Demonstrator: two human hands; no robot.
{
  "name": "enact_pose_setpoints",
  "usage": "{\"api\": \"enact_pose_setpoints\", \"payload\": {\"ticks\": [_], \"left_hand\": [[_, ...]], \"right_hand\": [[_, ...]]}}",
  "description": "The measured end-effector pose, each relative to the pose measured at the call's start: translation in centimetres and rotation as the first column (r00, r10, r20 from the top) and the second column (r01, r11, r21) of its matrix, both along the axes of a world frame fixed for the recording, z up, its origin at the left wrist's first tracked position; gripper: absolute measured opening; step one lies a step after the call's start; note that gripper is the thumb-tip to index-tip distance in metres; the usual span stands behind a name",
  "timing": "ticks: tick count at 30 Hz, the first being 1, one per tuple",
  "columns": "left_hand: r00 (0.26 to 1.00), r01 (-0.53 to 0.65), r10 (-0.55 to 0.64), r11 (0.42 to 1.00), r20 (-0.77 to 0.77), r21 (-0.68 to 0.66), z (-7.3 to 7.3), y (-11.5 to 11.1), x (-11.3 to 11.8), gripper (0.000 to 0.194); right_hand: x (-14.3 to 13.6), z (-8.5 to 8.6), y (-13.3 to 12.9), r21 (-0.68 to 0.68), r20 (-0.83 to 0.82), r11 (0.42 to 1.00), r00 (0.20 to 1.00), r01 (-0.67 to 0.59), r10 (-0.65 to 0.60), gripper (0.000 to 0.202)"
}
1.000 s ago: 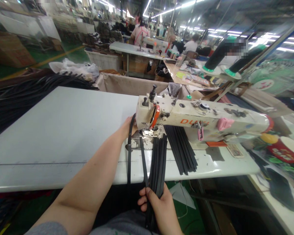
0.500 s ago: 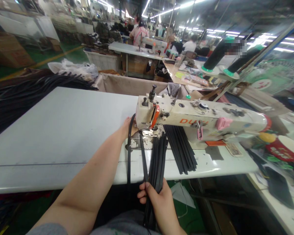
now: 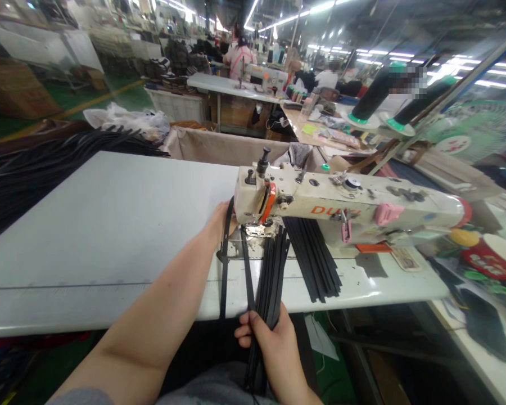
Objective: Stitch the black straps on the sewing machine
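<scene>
Sewing machine (image 3: 349, 199): we take its head (image 3: 247, 202) as the centre of our dial; the arm, marked with partly hidden orange lettering, reaches towards 3 o'clock.
Left hand (image 3: 220, 222): at 8 o'clock, just beside the head and partly hidden by it; we cannot tell whether its fingers are spread or pressed together.
Looped strip (image 3: 224, 270): at 7 o'clock, bowing across the front of the left hand and running down to the near edge of the desk (image 3: 122, 225).
Right hand (image 3: 274, 343): at 6 o'clock, by the near edge; we see the fingers curled and the thumb pressed down, pinching strips.
Single strip (image 3: 248, 275): held under that thumb, its far end near the needle plate (image 3: 259, 231).
Bundle of black strips (image 3: 270, 275): gripped in the right hand, its free ends pointing up towards the machine.
Fanned strips (image 3: 314, 259): at 4 o'clock, on the desk, partly beneath the arm.
Pile of strips (image 3: 37, 169): at 9 o'clock, beyond the desk.
Thread cones (image 3: 367, 101): at 2 o'clock, black on green bases.
</scene>
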State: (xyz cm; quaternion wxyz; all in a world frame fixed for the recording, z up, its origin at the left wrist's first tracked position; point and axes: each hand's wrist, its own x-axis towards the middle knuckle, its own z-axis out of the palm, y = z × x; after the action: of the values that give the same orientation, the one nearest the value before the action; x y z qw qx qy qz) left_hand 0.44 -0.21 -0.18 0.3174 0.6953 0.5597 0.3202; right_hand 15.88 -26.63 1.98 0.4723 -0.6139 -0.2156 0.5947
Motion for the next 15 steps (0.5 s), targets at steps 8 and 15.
{"api": "enact_pose_setpoints", "payload": {"ticks": [8,15], "left_hand": [[1.000,-0.019,0.019,1.000,0.011,0.002,-0.11,0.05,0.05,0.037],[0.999,-0.037,0.037,0.999,0.017,-0.016,0.00,0.06,0.28,0.036]], "right_hand": [[-0.10,0.01,0.33,-0.010,-0.007,1.000,1.000,0.019,-0.019,0.067],[0.03,0.57,0.46,-0.005,-0.035,1.000,0.999,0.024,-0.024,0.065]]}}
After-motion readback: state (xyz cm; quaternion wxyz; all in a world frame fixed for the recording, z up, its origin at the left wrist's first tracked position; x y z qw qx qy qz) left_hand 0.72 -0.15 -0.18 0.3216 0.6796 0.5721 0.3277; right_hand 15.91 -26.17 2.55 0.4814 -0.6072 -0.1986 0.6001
